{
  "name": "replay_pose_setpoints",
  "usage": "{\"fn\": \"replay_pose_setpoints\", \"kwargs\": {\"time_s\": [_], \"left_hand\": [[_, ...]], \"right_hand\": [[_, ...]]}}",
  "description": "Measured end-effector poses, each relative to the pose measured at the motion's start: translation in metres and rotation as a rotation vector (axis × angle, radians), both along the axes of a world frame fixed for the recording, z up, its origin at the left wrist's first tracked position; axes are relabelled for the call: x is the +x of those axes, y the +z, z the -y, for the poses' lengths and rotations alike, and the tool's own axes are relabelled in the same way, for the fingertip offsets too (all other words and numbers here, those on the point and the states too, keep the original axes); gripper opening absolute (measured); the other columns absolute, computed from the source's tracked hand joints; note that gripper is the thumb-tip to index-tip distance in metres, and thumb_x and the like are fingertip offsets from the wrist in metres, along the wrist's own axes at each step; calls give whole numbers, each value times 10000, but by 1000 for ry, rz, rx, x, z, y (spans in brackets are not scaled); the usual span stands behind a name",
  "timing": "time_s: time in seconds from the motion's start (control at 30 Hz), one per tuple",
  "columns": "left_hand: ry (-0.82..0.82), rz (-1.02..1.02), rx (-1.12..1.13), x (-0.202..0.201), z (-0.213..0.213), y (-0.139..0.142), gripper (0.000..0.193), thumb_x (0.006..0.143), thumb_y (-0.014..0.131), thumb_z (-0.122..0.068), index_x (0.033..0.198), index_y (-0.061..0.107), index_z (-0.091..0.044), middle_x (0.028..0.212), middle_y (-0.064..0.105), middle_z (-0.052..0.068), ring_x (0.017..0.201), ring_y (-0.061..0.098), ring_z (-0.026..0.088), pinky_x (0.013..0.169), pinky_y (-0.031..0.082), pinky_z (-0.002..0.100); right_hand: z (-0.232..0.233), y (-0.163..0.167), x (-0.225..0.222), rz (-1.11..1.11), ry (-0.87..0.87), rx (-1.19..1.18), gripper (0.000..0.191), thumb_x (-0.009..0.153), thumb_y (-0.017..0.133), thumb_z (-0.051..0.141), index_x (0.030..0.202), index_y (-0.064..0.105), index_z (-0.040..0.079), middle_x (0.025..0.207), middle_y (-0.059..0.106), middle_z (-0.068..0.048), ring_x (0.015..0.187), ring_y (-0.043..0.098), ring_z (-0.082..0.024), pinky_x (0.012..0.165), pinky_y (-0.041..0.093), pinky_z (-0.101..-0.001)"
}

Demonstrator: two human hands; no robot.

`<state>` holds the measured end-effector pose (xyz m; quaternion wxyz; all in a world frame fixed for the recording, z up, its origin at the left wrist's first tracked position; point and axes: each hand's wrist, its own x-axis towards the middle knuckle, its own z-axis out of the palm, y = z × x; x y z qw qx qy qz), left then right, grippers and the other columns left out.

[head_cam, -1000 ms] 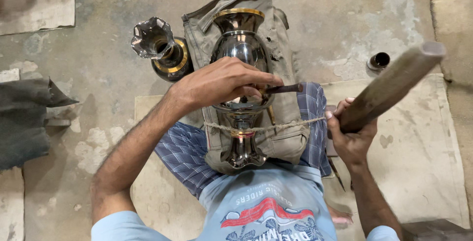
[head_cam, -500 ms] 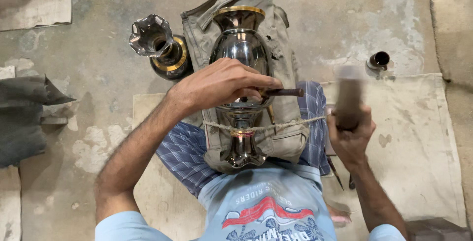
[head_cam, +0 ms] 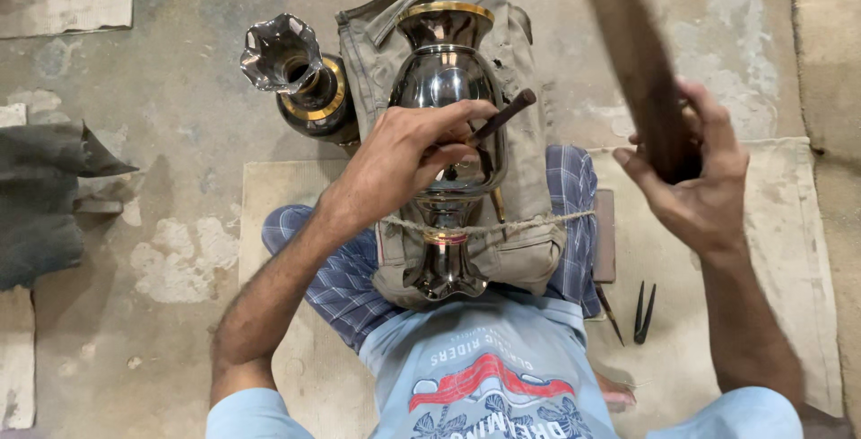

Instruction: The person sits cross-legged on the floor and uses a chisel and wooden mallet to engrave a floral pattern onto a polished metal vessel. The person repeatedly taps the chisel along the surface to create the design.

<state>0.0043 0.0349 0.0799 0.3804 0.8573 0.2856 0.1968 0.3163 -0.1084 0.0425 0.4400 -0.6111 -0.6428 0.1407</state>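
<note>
Item one, the vase [head_cam: 446, 89]: a polished dark metal vessel with a gold band at the rim, lying on its side along my lap, cradled on a folded khaki cloth [head_cam: 529, 98] and lashed across its narrow waist by a cord [head_cam: 502, 224]. I judge it hard, fairly heavy and slick on that mirror finish, liable to dent or scratch; the waist and the flared foot look the surest places to take hold, the belly the poorest. Item two, my left hand [head_cam: 408, 156]: fingers curled and closed around a slim dark punch [head_cam: 502, 114], the palm resting on the vase's belly, the tool's tip hidden beneath the hand against the metal. Item three, my right hand [head_cam: 695, 183]: wrapped tight about a long wooden mallet [head_cam: 639, 62], raised to the right of the vase and well apart from it, blurred at the top. The two hands stand well apart. Item four, a second vase [head_cam: 300, 80], same finish, fluted mouth, standing on the concrete floor [head_cam: 179, 134] just beside the cloth. Item five, small dark tools [head_cam: 643, 313] lying on the mat [head_cam: 789, 251] near my right knee.
</note>
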Motion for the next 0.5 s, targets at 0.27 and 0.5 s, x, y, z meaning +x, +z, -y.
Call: {"fn": "replay_pose_setpoints", "kwargs": {"time_s": [0.27,0.5], "left_hand": [[125,166,-19,0,11,-15,478,929,734,-32,1373,590,-133,976,797,68,899,805,180,805,667,333],[297,262,-50,-1,25,-26,472,938,757,-69,1377,583,-85,1013,795,106,920,804,182,787,683,329]], "right_hand": [[-40,64,11,581,77,8,739,922,752,31,1582,484,226,1064,732,-136,819,719,-223,770,611,-380],[-71,105,-14,780,96,9,670,916,733,89,1523,497,246,1037,717,-93,783,706,-275,748,594,-417]]}}
